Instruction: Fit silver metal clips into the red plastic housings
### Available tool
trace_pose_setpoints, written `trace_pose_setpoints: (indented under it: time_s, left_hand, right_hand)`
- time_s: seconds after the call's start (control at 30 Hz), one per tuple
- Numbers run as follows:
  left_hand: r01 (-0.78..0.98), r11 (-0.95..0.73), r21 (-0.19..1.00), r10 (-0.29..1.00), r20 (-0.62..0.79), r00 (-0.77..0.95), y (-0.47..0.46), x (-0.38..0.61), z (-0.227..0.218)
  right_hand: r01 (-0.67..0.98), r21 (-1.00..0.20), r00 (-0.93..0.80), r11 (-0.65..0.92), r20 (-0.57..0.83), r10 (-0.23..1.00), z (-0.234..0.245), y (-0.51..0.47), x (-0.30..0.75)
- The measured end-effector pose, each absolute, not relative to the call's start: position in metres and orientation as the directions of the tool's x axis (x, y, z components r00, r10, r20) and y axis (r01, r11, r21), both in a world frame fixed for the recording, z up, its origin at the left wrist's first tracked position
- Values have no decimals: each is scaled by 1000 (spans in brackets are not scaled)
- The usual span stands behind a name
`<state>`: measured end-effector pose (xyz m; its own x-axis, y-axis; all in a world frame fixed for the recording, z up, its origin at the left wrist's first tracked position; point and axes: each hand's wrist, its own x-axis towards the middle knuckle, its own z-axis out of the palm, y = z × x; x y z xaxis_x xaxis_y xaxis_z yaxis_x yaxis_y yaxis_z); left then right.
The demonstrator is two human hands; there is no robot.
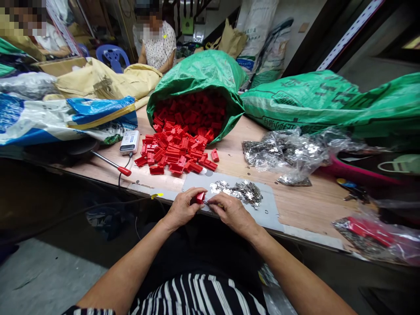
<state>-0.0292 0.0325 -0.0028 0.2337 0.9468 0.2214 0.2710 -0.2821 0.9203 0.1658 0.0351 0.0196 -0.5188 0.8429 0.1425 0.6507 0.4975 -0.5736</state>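
Note:
Between its thumb and fingers, my left hand grips a small red plastic housing at the front edge of the table. Close beside it on the right, my right hand is pinched around something thin and small that meets the housing; its kind is too small to make out. Just beyond my right hand, small shiny metal pieces lie heaped on a grey mat. Farther back, a pile of the same red housings spills out of a green woven sack.
A white power bank with a cable and a red-tipped metal lever sit left. Clear bags of metal parts and another green sack lie right. Across the table sits a person in a dotted shirt; another is at far left.

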Motion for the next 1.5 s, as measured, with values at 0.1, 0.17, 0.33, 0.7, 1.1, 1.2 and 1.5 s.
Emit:
trace_pose_setpoints:
  time_s: [0.1,0.17,0.33,0.7,1.1,1.2,1.5]
  left_hand:
    - [267,-279,922,948,221,228,33,-29,-3]
    - [273,-281,920,948,221,229,33,-29,-3]
    - [328,-278,903,947,199,254,34,-29,-3]
    - [335,-274,901,951,202,233,30,-27,-3]
    - [-573,240,783,970,-176,165,9,-16,17]
    - [-765,374,524,926,-253,279,4,-12,19]
    - [-853,433,292,852,-440,282,-4,-3,23]
  right_hand:
    - [646,-583,-517,493,142,844,19,35,167]
    - [651,-579,-516,490,136,846,20,35,167]
    - [725,-519,-479,453,94,873,23,32,162]
    - [852,-405,-354,332,21,935,28,19,141]
    - [477,-822,-517,312,25,856,30,14,164]
    - [442,-840,-537,315,33,843,34,11,160]
    - [473,-769,-509,430,160,845,34,11,159]
